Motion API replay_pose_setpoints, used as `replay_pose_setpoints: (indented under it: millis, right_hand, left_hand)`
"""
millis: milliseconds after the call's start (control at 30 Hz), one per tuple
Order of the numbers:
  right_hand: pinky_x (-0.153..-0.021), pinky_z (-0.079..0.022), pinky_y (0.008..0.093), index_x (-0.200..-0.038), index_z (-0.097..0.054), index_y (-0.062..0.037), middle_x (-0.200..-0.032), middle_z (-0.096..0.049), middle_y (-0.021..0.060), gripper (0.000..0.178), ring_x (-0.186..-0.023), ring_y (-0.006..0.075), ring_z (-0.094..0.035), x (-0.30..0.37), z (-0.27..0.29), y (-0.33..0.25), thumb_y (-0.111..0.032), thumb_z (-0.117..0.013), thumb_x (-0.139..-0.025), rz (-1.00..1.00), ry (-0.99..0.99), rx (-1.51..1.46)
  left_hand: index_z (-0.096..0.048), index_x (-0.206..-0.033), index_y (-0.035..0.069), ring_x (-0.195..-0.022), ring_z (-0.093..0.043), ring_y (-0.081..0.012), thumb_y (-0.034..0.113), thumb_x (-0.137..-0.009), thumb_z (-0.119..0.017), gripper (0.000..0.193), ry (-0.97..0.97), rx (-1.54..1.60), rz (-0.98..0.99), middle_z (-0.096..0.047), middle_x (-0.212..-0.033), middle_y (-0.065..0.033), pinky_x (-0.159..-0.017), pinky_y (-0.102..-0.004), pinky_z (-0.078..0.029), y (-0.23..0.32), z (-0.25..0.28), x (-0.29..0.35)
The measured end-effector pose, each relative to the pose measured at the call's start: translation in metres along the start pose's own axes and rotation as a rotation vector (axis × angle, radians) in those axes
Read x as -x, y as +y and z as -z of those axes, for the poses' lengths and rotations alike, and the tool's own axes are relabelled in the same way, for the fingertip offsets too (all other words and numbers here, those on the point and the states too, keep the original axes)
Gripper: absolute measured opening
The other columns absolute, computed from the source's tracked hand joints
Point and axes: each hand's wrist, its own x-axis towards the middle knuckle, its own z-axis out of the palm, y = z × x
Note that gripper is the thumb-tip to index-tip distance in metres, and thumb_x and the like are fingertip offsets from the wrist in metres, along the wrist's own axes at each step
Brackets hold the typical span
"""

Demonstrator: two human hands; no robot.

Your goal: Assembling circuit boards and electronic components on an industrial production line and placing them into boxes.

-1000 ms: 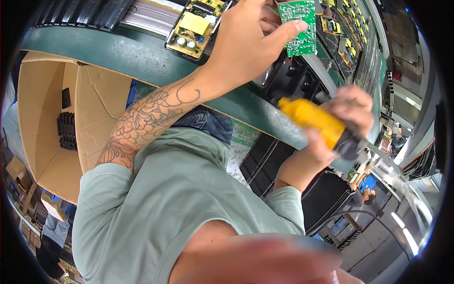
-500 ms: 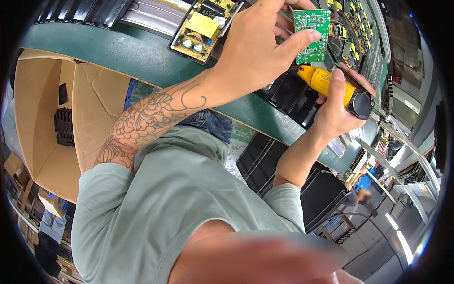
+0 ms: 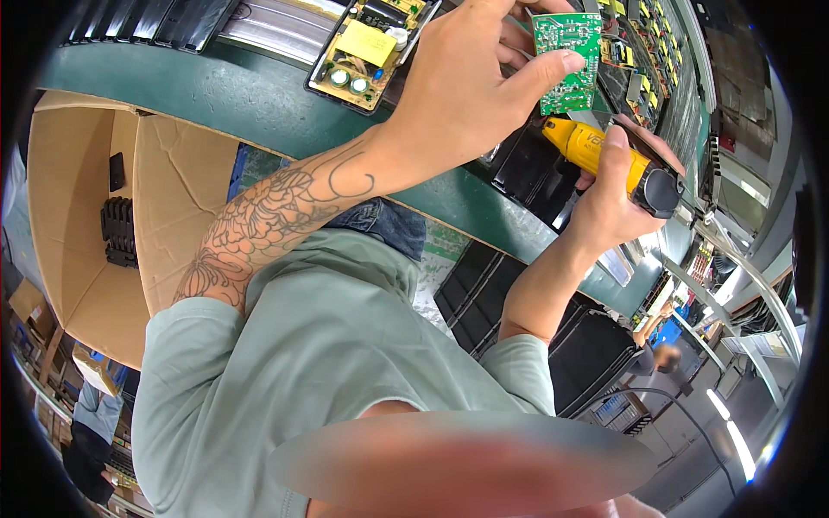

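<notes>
My left hand (image 3: 475,86) grips a green circuit board (image 3: 566,73) upright, thumb on its soldered face. My right hand (image 3: 609,186) is wrapped round a yellow and black handheld power tool (image 3: 596,151), whose tip points left, just below the board's lower edge. I cannot tell whether the tip touches the board. To the left of my left hand, an open black case (image 3: 324,86) holds a populated board with a large yellow transformer (image 3: 367,43). Below the tool's tip lie black plastic case parts (image 3: 534,168).
Many populated boards (image 3: 643,86) lie at the far right. Black cases (image 3: 173,22) line the far left beside a metal rail (image 3: 276,30). An open cardboard box (image 3: 82,216) with black parts stands left of the green bench (image 3: 173,91). Black crates (image 3: 484,298) stand below the bench.
The green circuit board has shifted very slightly left and up in view. Both hands keep their grips, and the yellow tool stays almost in place.
</notes>
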Motion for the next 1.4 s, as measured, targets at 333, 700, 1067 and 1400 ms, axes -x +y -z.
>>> replay_pose_setpoints:
  millis: [333, 700, 1067, 1400]
  right_hand:
    - [-0.059, -0.051, 0.0246, -0.1, -0.062, -0.0005, -0.092, -0.07, 0.0164, 0.03, -0.064, 0.0186, -0.063, -0.001, 0.008, -0.009, -0.011, -0.078, -0.077, 0.076, -0.074, -0.113]
    - [-0.061, -0.046, 0.0213, -0.11, -0.063, 0.001, -0.101, -0.066, 0.0175, 0.05, -0.07, 0.0169, -0.058, 0.004, 0.038, 0.001, -0.039, -0.077, -0.084, -0.046, -0.813, -0.834]
    - [-0.06, -0.042, 0.0153, -0.091, -0.072, 0.004, -0.08, -0.069, 0.0043, 0.009, -0.064, 0.0052, -0.054, 0.004, 0.015, 0.007, -0.002, -0.075, -0.085, -0.205, -0.48, 0.102]
    - [-0.055, -0.038, 0.0146, -0.091, -0.073, 0.003, -0.072, -0.066, -0.0004, 0.009, -0.059, 0.0017, -0.048, 0.006, 0.013, 0.015, 0.001, -0.075, -0.082, -0.173, -0.424, 0.102]
  left_hand:
    - [-0.048, -0.119, -0.001, -0.076, -0.061, -0.0097, -0.001, -0.092, -0.062, 0.031, -0.025, 0.052, 0.023, -0.062, -0.097, -0.0095, -0.065, -0.019, -0.049, 0.001, 0.0, -0.002]
    - [-0.048, -0.12, -0.001, -0.075, -0.06, -0.0093, -0.002, -0.092, -0.062, 0.031, -0.047, 0.087, 0.007, -0.062, -0.097, -0.0091, -0.065, -0.0191, -0.049, 0.001, -0.004, -0.005]
    - [-0.051, -0.12, 0.0, -0.073, -0.059, -0.0104, -0.002, -0.09, -0.063, 0.032, -0.079, 0.083, -0.096, -0.061, -0.093, -0.0085, -0.064, -0.0204, -0.048, -0.006, -0.015, -0.011]
    - [-0.053, -0.119, 0.0, -0.071, -0.057, -0.0103, -0.002, -0.089, -0.064, 0.032, -0.092, 0.084, -0.132, -0.06, -0.089, -0.0072, -0.063, -0.021, -0.047, -0.011, -0.019, -0.013]
